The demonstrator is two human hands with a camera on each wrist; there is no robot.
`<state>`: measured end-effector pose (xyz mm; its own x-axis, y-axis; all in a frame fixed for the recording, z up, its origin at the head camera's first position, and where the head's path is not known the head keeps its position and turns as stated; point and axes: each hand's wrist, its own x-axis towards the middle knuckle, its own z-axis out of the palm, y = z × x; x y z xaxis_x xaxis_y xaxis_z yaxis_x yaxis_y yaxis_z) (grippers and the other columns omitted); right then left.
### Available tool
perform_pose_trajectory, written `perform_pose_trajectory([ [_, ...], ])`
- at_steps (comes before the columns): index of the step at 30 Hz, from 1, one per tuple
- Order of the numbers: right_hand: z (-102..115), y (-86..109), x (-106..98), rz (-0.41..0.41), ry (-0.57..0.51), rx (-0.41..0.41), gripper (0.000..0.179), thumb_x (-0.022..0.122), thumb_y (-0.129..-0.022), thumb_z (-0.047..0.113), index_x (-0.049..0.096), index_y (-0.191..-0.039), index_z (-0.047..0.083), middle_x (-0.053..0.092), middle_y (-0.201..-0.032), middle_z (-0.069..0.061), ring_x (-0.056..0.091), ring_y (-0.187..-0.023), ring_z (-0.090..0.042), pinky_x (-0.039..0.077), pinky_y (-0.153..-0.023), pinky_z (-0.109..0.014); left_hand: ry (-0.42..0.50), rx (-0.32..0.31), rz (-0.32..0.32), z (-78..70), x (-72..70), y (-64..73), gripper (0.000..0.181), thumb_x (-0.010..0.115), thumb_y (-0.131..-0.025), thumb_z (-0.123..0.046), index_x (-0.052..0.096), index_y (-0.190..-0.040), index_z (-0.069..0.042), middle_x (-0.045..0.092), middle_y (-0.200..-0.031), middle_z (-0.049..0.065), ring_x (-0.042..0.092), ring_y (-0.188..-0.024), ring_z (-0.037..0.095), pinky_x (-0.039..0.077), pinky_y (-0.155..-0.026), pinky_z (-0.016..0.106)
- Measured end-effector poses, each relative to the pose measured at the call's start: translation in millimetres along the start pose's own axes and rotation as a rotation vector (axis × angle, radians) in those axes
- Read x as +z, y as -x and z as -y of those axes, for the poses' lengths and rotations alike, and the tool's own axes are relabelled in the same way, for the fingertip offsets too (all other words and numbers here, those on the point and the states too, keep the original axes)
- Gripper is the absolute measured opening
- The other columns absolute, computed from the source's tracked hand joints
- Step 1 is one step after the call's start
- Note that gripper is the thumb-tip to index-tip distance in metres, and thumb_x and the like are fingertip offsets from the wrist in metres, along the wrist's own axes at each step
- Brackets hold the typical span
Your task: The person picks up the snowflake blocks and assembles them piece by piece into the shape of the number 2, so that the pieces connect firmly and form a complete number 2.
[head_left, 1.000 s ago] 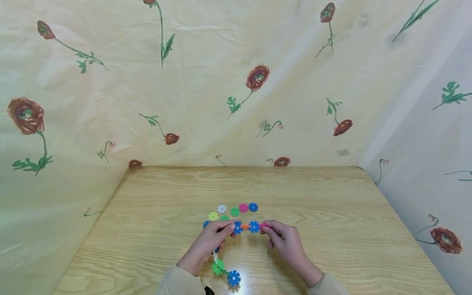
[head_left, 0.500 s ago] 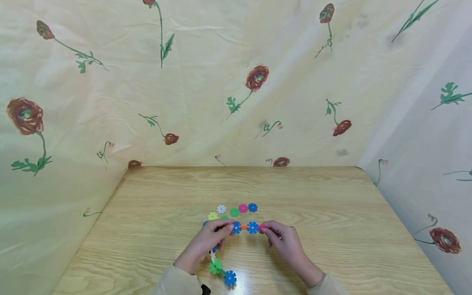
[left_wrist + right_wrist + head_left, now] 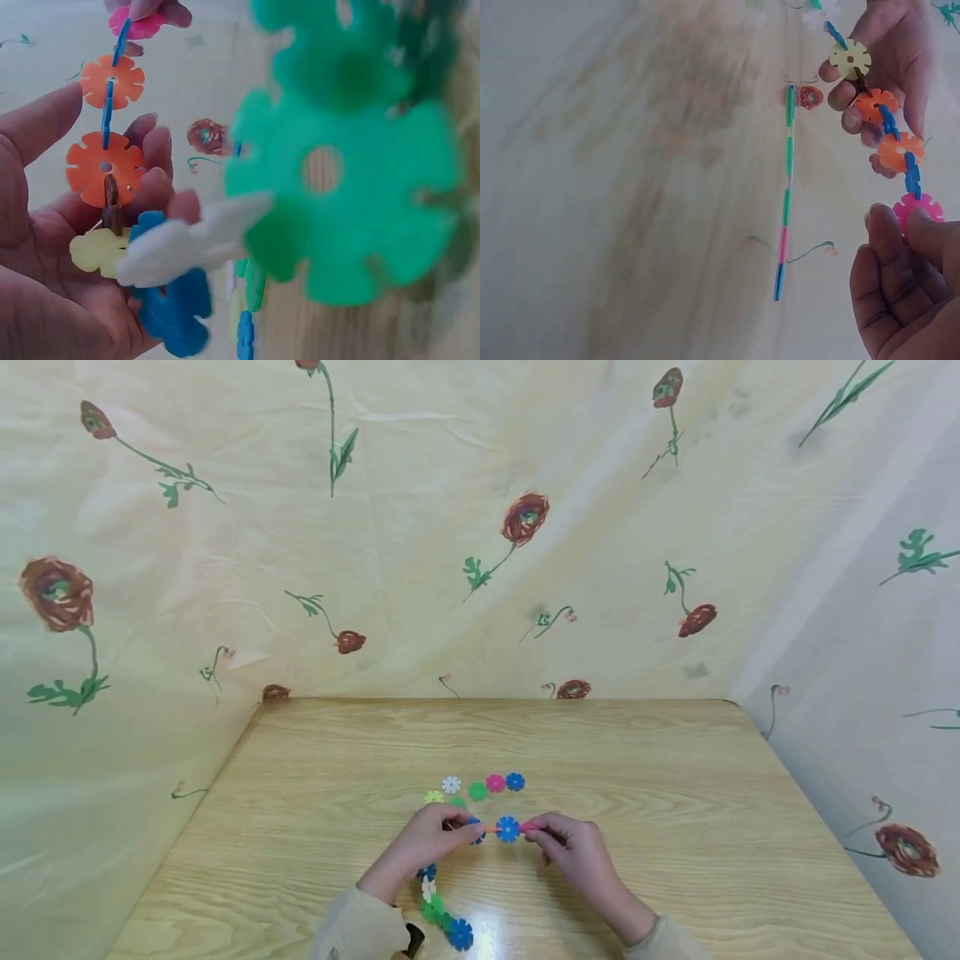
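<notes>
A chain of slotted snowflake discs stretches between both hands above the table. With thumb and fingertips, my right hand (image 3: pixel 576 858) pinches the pink disc (image 3: pixel 924 202) at one end. A blue disc (image 3: pixel 507 829) stands just left of it. My left hand (image 3: pixel 429 847) grips the chain farther along, its thumb over another blue disc. Orange discs (image 3: pixel 105 169) show in front of the left fingers in the left wrist view. Past the left palm, the chain hangs down through a yellow disc (image 3: pixel 94 252), a white disc (image 3: pixel 187 241) and green discs (image 3: pixel 375 232), ending in a blue disc (image 3: pixel 460 934).
Behind the hands, loose discs lie in a row on the wooden table (image 3: pixel 637 760): white (image 3: pixel 451 785), green (image 3: pixel 477 791), pink (image 3: pixel 495 783) and blue (image 3: pixel 515 782), among several. A flowered cloth (image 3: pixel 420 543) surrounds the table's back and sides.
The hanging end of the chain has swung to the left. The stretch between the hands has turned and shifted slightly left and down, with more of the left blue disc covered by the thumb.
</notes>
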<state>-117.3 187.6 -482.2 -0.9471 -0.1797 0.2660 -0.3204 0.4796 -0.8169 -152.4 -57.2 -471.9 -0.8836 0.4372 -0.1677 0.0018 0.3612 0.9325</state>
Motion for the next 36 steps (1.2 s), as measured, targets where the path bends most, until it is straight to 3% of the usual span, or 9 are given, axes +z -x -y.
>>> perform_pose_trajectory([
  [4,1.8,-0.6,2.5,0.015,0.022,-0.012,0.016,0.066,-0.089,-0.003,0.073,-0.090,0.012,0.072,-0.080,-0.004,0.057,-0.054,-0.007,0.051,-0.051,-0.023,-0.090,0.033,0.005,-2.2,0.3,-3.1,0.027,0.066,-0.093,-0.041,0.075,-0.101,-0.017,0.064,-0.084,-0.002,0.057,-0.076,0.017,0.050,-0.064,0.031],
  [12,4.5,-1.8,6.5,0.021,0.057,-0.059,0.016,0.067,-0.088,-0.003,0.072,-0.088,0.012,0.072,-0.079,-0.002,0.057,-0.053,-0.005,0.050,-0.050,-0.022,-0.050,0.035,0.102,-8.2,3.3,-5.0,0.028,0.063,-0.095,-0.038,0.072,-0.108,-0.015,0.066,-0.089,0.001,0.062,-0.078,0.016,0.050,-0.066,0.032],
  [15,6.0,-2.2,6.7,0.026,0.082,-0.066,0.016,0.068,-0.088,-0.003,0.072,-0.088,0.012,0.071,-0.078,-0.001,0.056,-0.053,-0.004,0.050,-0.050,-0.021,-0.065,0.045,0.127,-10.0,4.9,-4.4,0.027,0.062,-0.096,-0.037,0.072,-0.107,-0.014,0.066,-0.086,0.000,0.059,-0.072,0.013,0.048,-0.061,0.029],
  [20,7.5,-2.6,6.6,0.034,0.099,-0.080,0.016,0.068,-0.088,-0.003,0.072,-0.089,0.013,0.071,-0.077,0.001,0.055,-0.054,-0.003,0.049,-0.049,-0.021,-0.099,0.094,0.165,-12.4,8.4,-4.5,0.028,0.057,-0.099,-0.035,0.070,-0.091,-0.012,0.065,-0.077,0.003,0.047,-0.058,0.010,0.040,-0.052,0.023],
  [30,7.3,-4.0,12.4,0.018,0.074,-0.195,0.016,0.069,-0.085,-0.006,0.074,-0.090,0.009,0.073,-0.081,-0.001,0.056,-0.052,-0.003,0.049,-0.048,-0.019,-0.165,0.082,0.099,-13.4,14.2,-3.3,0.032,0.055,-0.101,-0.030,0.062,-0.075,-0.014,0.065,-0.072,-0.002,0.043,-0.052,0.009,0.037,-0.049,0.022],
  [33,7.8,-4.1,13.6,0.019,0.043,-0.186,0.015,0.068,-0.086,-0.006,0.074,-0.090,0.006,0.073,-0.080,-0.003,0.057,-0.052,-0.004,0.049,-0.049,-0.020,-0.173,0.076,0.091,-13.1,15.0,-3.5,0.032,0.054,-0.102,-0.029,0.062,-0.075,-0.014,0.064,-0.071,-0.001,0.043,-0.053,0.009,0.037,-0.049,0.021],
  [36,8.6,-4.8,14.6,0.034,-0.009,-0.124,0.013,0.067,-0.088,-0.003,0.075,-0.091,0.006,0.073,-0.081,-0.004,0.058,-0.050,-0.009,0.050,-0.048,-0.022,-0.179,0.063,0.087,-14.2,15.3,-3.9,0.033,0.053,-0.102,-0.030,0.063,-0.075,-0.014,0.062,-0.070,0.002,0.042,-0.053,0.010,0.036,-0.050,0.022],
])
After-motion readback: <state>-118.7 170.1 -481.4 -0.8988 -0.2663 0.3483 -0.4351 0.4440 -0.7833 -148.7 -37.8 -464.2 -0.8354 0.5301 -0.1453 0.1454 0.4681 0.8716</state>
